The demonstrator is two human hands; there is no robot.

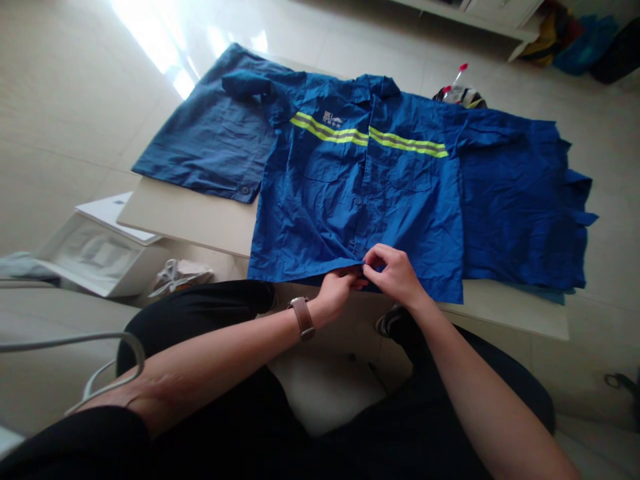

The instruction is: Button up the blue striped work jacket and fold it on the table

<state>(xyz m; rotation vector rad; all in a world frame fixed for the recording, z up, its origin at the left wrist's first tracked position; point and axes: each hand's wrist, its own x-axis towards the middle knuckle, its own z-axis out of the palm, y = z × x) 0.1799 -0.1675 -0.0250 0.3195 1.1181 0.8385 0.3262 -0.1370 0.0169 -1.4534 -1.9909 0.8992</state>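
Blue jacket (325,207) spread beyond left hand (334,293), right hand (395,272); both hands pinch front hem (325,269).

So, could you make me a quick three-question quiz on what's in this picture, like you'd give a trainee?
1. True or false: the watch is worn on the right wrist.
2. Multiple choice: what is the main colour of the reflective bands across the chest of the blue shirt?
A. Red
B. Yellow-green
C. White
3. Short answer: at which edge of the shirt do the left hand and right hand meet?

Key:
1. False; it is on the left wrist.
2. B.
3. The bottom hem, near the middle of the front.
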